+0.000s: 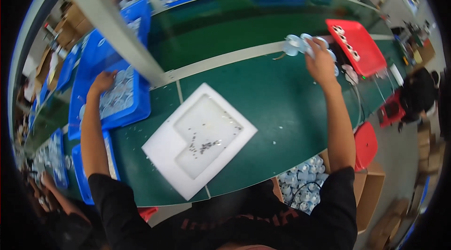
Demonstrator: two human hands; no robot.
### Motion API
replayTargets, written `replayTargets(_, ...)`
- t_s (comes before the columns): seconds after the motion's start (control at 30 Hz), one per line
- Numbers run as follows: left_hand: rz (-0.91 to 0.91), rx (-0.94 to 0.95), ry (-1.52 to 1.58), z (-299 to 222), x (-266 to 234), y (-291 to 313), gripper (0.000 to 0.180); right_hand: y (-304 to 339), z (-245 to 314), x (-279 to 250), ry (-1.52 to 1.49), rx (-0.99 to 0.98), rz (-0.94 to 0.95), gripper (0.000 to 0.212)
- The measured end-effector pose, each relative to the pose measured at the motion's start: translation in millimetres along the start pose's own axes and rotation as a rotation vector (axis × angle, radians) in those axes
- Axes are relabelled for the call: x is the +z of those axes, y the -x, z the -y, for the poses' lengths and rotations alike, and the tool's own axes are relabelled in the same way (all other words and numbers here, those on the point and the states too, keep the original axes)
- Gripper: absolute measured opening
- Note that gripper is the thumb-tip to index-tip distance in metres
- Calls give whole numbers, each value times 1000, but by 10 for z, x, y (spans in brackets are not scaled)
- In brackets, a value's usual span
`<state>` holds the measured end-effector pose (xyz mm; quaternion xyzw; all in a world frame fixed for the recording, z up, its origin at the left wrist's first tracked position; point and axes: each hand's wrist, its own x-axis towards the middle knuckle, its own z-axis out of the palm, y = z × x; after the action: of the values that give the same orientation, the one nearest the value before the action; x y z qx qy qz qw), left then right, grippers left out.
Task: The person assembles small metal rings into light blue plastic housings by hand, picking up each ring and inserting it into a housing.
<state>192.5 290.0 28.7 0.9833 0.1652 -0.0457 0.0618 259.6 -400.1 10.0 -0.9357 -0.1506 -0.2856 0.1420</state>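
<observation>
Apparently, the step in hand was the gathering of pale-blue round parts. My right hand [321, 62] was positioned over a cluster of the pale-blue round parts [292, 44] on the green counter [272, 113], near the metal rail [225, 62] and left of the red tray [369, 52]. Its fingers were bent over the parts; whether they gripped one or merely touched it, I could not tell. My left hand [104, 82] was located at the blue bin [110, 123], over the translucent parts [117, 92] piled inside; its fingers were blurred, and neither grasp nor release could be confirmed. In my judgement, the next move called for closing the right fingers securely without scattering neighbouring parts. Between the hands, nearer to me, lay the white tray [164, 149] with dark pieces [205, 147] too small to identify. My right hand concealed some of the cluster; the counter edge partly hid the carton [371, 198] below.
</observation>
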Motion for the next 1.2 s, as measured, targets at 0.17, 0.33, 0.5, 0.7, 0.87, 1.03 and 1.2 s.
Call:
replayTargets(0.17,-186,-13,22,-55,-110,170,57,-298,149,176,8,48,203,33)
replayTargets(0.33,-889,-64,-251,-627,-576,856,40,-318,403,96,58,-22,122,20)
replayTargets(0.5,-689,560,290,-1693,-289,1987,28,-141,1326,-187,-716,91,249,19)
replayTargets(0.7,-328,667,953,-2407,183,2450,72,175,2166,-429,-1371,-29,849,16)
replayTargets(0.87,257,680,1065,-2105,274,2453,93,289,2221,-518,-1486,91,984,33)
replayTargets(1.03,167,334,1684,-1871,667,2398,85,323,1805,-176,-1778,275,862,52)
replayTargets(1.2,126,149,1754,-1908,579,2334,89,471,1787,42,-1859,271,677,54)
